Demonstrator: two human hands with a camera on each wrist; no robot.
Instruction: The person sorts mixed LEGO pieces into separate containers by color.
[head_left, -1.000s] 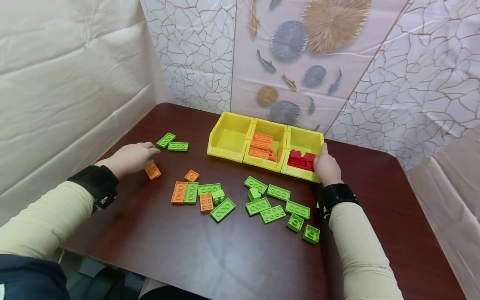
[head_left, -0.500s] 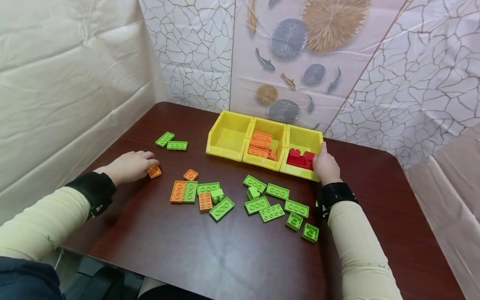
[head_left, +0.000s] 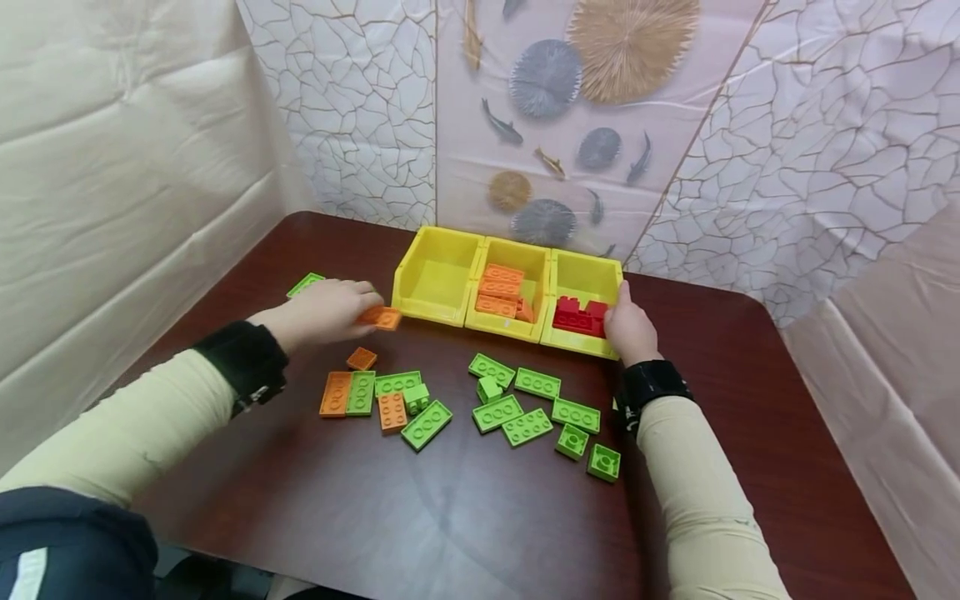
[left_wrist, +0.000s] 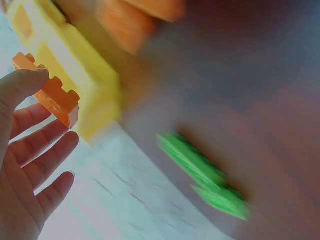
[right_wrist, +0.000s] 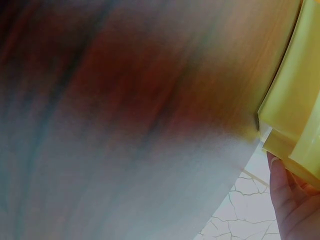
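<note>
My left hand (head_left: 322, 314) pinches an orange toy building brick (head_left: 385, 318) between thumb and fingers, raised above the table left of the yellow bins. In the left wrist view the brick (left_wrist: 50, 92) shows its studs, with the thumb across it and the other fingers spread behind. My right hand (head_left: 632, 329) grips the side wall of the rightmost yellow bin (head_left: 588, 271); the right wrist view shows its fingers (right_wrist: 281, 187) against the bin's edge. Red bricks (head_left: 579, 317) lie in that bin. Orange bricks (head_left: 500, 287) lie in the middle bin (head_left: 531, 254).
The left bin (head_left: 438, 283) has no bricks in it. Several green bricks (head_left: 527, 427) lie in front of the bins. Left of them is a mixed group with an orange brick (head_left: 335, 394). One green brick (head_left: 305, 284) shows behind my left hand. A fabric wall (head_left: 360, 125) stands behind the table.
My left hand has picked the orange brick up off the table at the left and carried it right, towards the bins. The head view has turned slightly; my right hand stays at the bin.
</note>
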